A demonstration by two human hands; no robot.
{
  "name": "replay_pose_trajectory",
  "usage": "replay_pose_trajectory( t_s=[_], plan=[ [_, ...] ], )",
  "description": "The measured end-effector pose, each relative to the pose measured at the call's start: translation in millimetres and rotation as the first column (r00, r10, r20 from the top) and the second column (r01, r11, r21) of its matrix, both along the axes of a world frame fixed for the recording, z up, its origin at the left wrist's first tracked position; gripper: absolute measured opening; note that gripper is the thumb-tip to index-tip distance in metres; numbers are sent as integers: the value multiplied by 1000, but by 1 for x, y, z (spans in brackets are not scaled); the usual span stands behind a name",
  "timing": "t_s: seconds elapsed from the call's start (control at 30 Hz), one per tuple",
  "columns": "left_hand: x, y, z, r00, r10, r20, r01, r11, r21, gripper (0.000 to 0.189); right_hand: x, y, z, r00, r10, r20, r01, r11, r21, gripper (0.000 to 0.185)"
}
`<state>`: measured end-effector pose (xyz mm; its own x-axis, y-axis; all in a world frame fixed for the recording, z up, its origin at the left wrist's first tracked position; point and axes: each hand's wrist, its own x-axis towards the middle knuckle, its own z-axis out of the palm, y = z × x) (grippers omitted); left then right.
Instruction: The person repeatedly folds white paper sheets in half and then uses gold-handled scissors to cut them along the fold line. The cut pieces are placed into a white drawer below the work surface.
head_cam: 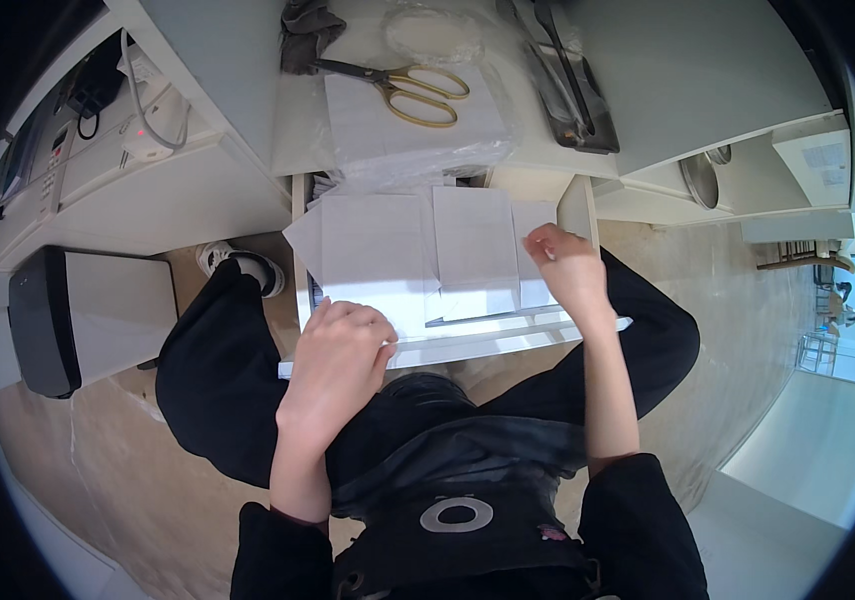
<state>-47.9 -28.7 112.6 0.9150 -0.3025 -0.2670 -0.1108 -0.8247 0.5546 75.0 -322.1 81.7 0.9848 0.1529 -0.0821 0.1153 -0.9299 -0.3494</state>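
An open white drawer stands out between my knees, holding stacks of white paper sheets or envelopes. My left hand lies over the drawer's front edge at the left, with fingers bent over the inner side and thumb on the near side. Just beyond its fingers is a wide white paper stack. To the right of that lies a narrower paper stack. Above the drawer's right end is my right hand, its fingers curled beside more white paper. Whether anything small sits in those fingers is hidden.
On the shelf above the drawer, gold-handled scissors rest on plastic-wrapped paper. Black tongs lie in a dark tray, with a grey cloth at the left. A lidded bin stands by my left leg.
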Motion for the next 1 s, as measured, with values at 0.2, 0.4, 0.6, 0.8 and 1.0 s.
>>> replay_pose_trajectory(
  t_s=[0.2,0.4,0.6,0.8,1.0],
  plan=[
    [8,-18,-37,948,137,287,-164,984,72,41,44,-3,-98,1000,22,6,-23,991,131,61],
    [9,-19,-44,959,146,244,-145,989,-23,45,67,-9,-109,979,196,62,-196,980,9,71],
    [12,-20,-43,955,139,261,-136,990,-30,45,57,-15,-101,932,267,243,-256,964,-78,55],
    [15,-22,-38,946,142,290,-128,989,-68,44,32,-19,-85,929,145,342,-233,944,232,32],
    [19,-25,-32,949,160,270,-121,981,-154,42,25,-14,-80,951,138,276,-233,908,348,27]
  ],
)
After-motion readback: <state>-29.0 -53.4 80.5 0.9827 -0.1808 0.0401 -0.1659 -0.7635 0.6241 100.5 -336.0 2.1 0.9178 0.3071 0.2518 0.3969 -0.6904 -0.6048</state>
